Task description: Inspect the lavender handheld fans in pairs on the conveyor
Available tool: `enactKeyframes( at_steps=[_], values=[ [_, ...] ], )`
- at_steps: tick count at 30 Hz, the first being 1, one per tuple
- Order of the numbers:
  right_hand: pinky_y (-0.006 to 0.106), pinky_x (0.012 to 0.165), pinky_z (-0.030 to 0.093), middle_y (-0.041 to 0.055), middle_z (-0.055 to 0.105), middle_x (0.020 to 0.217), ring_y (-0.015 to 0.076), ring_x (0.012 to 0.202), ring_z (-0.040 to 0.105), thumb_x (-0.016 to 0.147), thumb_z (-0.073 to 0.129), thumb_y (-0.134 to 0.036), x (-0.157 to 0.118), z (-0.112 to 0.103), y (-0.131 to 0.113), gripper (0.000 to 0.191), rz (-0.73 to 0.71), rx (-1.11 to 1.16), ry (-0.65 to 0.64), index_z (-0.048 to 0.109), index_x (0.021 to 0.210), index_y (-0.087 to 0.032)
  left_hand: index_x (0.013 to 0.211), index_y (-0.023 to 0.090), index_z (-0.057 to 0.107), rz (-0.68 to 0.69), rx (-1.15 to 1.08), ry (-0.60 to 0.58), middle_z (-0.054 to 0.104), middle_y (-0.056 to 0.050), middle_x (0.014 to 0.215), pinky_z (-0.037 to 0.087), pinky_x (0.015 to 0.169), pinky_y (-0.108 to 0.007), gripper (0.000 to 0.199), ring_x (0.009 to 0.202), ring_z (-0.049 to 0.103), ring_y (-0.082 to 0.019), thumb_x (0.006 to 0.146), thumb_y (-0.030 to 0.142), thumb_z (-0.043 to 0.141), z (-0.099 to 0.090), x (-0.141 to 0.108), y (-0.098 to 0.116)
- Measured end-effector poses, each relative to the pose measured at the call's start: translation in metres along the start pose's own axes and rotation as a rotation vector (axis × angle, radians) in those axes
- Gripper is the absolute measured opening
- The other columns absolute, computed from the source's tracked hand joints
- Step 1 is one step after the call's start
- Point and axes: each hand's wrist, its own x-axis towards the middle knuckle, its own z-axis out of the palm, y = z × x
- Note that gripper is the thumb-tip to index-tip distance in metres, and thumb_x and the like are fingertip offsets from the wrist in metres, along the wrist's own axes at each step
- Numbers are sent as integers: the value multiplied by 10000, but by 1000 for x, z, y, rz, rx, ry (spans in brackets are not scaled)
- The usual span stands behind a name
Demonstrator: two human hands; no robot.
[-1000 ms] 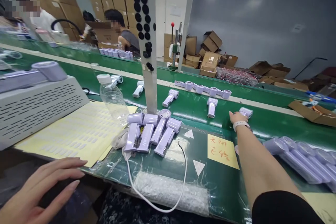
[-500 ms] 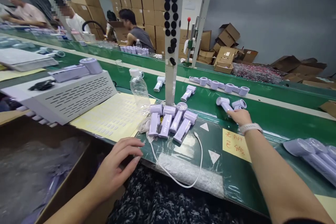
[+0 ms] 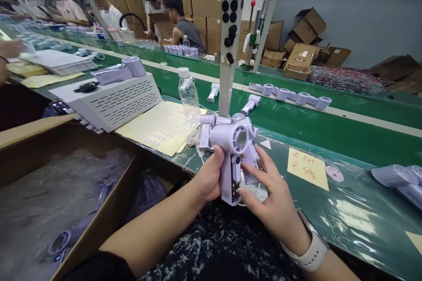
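My left hand (image 3: pixel 211 175) is wrapped round the handle of a lilac handheld fan (image 3: pixel 227 138), held upright before me. Its round head faces right, and the open side of its handle shows dark inner parts. My right hand (image 3: pixel 273 189) has its thumb and index finger at that open side. Behind these fingers leans a second lilac fan (image 3: pixel 251 164); whether the right hand also bears it I cannot tell. More lilac fans lie behind, at the foot of the post, partly hidden, including one at the left (image 3: pixel 205 136).
A grey vented box (image 3: pixel 128 101) carries another fan. Near it are a clear bottle (image 3: pixel 189 101) and a yellow sticker sheet (image 3: pixel 154 129). A white post (image 3: pixel 227 74) rises ahead. Fans line the green conveyor (image 3: pixel 296 127). A carton (image 3: pixel 121 197) stands at left; co-workers sit beyond.
My right hand has come back from the conveyor to the front of my body. The two fans near it there are gone from the belt. My left hand now grips a fan.
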Motion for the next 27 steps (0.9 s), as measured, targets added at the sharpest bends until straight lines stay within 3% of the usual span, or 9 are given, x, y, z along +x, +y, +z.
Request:
enactKeyframes(
  at_steps=[3,5,7,10,12,15,20,23,27],
  values=[
    [577,1076,535,201,485,1601,387,1397,566,958,636,-517,3,-7,9,537,50,124,-162,655,1400,-212,860,166,788,-33,-1,35,813,-69,888,632,750,-323,640,761,758,-214,654,772,787,-21,-7,9],
    [484,889,620,192,734,1262,316,1072,751,1009,531,-544,19,-13,25,538,198,105,-212,589,1415,-196,852,175,787,40,33,77,819,-81,934,634,734,-328,648,807,770,-234,659,793,769,-30,-9,15],
    [421,727,595,109,756,852,276,771,740,1039,471,-487,41,-12,46,428,415,-49,-169,583,1293,-161,839,177,783,141,89,102,817,-93,952,637,736,-348,672,854,775,-264,648,821,753,-34,-9,22],
    [450,791,517,160,695,878,345,923,687,948,595,-294,66,2,73,122,503,-211,-138,578,948,-173,809,188,771,267,143,108,807,-86,945,642,801,-404,697,938,773,-315,640,862,718,-31,-7,31],
    [429,822,491,169,678,921,344,996,657,893,616,-208,67,12,76,165,467,-182,-189,491,785,-220,800,196,763,314,132,107,799,-74,939,634,864,-433,693,997,765,-334,648,869,701,-26,-6,34],
    [358,724,499,67,661,751,249,775,663,924,576,-244,46,13,56,199,417,-55,-332,453,767,-241,817,197,755,328,78,105,786,-59,908,601,967,-465,668,1085,744,-351,660,845,721,-19,-7,35],
    [298,596,503,-22,638,616,185,577,624,935,579,-426,12,-8,4,234,481,518,-481,599,1041,-218,785,190,687,263,-4,25,783,-97,968,558,1026,-518,748,1184,699,-392,592,912,704,-10,-4,31],
    [280,569,470,-13,615,572,166,552,591,893,648,-390,10,-8,-12,194,480,575,-432,686,879,-200,722,198,618,278,-42,18,779,-102,1040,559,1008,-516,747,1194,692,-383,609,935,661,-2,0,27],
    [259,564,457,-12,587,574,142,556,576,956,646,-437,4,12,-19,314,405,668,-216,659,753,-198,673,200,566,293,-40,15,767,-88,1064,573,959,-488,750,1158,697,-358,628,946,631,5,3,22]
  ],
)
